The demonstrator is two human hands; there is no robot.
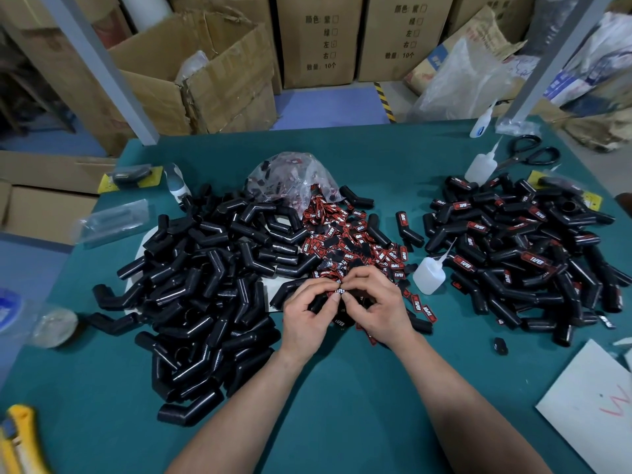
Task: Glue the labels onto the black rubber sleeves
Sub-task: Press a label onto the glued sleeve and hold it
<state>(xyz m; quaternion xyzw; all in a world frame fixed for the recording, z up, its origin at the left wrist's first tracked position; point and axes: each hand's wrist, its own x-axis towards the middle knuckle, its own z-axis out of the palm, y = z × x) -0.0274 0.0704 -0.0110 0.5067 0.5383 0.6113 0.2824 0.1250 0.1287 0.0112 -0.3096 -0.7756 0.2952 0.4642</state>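
A big pile of plain black rubber sleeves (pixel 212 285) covers the left of the green table (pixel 342 422). A heap of red-and-black labels (pixel 355 248) spills from a clear bag (pixel 290 176) in the middle. On the right lies a pile of sleeves with labels on them (pixel 519 254). My left hand (pixel 307 319) and my right hand (pixel 379 302) meet over the near edge of the label heap. Together their fingertips pinch one label (pixel 339 291). A black sleeve (pixel 285 292) lies under my left hand. A small glue bottle (pixel 429 273) stands just right of my right hand.
Two more glue bottles (pixel 480 167) and black scissors (pixel 528 152) sit at the back right. A white paper sheet (pixel 588 405) lies at the near right, a yellow utility knife (pixel 17 439) at the near left. Cardboard boxes (pixel 205 80) stand behind the table.
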